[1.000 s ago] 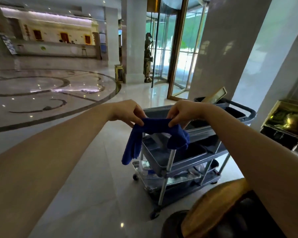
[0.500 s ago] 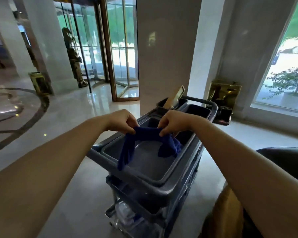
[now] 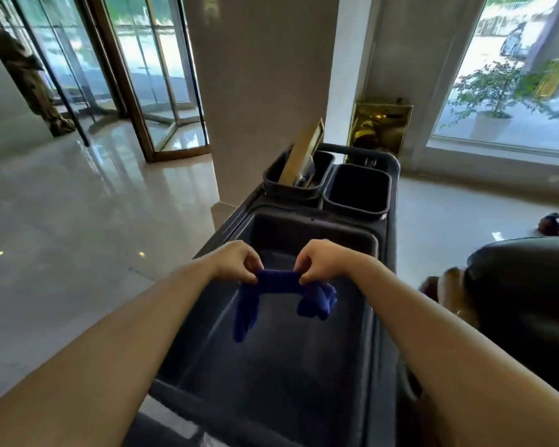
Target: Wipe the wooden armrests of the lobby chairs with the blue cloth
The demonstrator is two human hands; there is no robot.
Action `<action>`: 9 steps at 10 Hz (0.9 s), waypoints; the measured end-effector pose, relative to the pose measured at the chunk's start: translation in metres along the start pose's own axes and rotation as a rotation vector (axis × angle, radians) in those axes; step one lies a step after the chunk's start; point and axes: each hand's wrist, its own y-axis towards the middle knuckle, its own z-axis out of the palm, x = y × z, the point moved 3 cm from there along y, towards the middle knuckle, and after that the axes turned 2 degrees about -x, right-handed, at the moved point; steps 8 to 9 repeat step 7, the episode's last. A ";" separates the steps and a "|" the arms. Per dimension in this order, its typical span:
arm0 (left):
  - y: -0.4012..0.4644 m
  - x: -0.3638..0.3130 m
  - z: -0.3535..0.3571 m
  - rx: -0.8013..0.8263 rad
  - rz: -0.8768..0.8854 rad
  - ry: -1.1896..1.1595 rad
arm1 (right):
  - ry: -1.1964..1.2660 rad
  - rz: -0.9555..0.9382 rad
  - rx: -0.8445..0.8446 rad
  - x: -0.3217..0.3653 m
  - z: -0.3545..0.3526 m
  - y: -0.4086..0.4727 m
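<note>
The blue cloth [image 3: 279,280] is stretched between both my hands above the grey cart's top tub. My left hand [image 3: 236,261] pinches its left end, from which a long tail hangs down. My right hand [image 3: 320,259] pinches the right end, where the cloth bunches in a lump. At the right edge stands a dark leather lobby chair [image 3: 526,304]; its wooden armrest [image 3: 454,291] shows as a rounded brown end just right of my right forearm.
The grey cleaning cart [image 3: 384,240] fills the middle, with two small black bins [image 3: 357,188] at its far end, one holding a flat board. A marble pillar [image 3: 259,91] rises behind it. Revolving glass doors stand at the left, a brass bin [image 3: 381,124] and window at the right.
The view has swung right and down over the cart. Both hands still hold the cloth stretched between them, now right above the top tub, and the chair is closer on the right.
</note>
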 end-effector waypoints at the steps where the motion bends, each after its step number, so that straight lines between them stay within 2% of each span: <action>1: 0.041 0.024 0.024 0.084 0.003 0.028 | -0.016 0.083 0.010 -0.027 0.025 0.027; 3: 0.099 0.061 0.079 0.268 0.054 0.094 | -0.032 0.241 0.060 -0.068 0.076 0.048; 5: 0.125 0.076 0.113 0.396 0.057 0.007 | 0.064 0.382 0.087 -0.100 0.111 0.049; 7: 0.127 0.077 0.115 0.436 0.041 -0.051 | 0.100 0.466 0.066 -0.104 0.113 0.046; 9: 0.127 0.077 0.115 0.436 0.041 -0.051 | 0.100 0.466 0.066 -0.104 0.113 0.046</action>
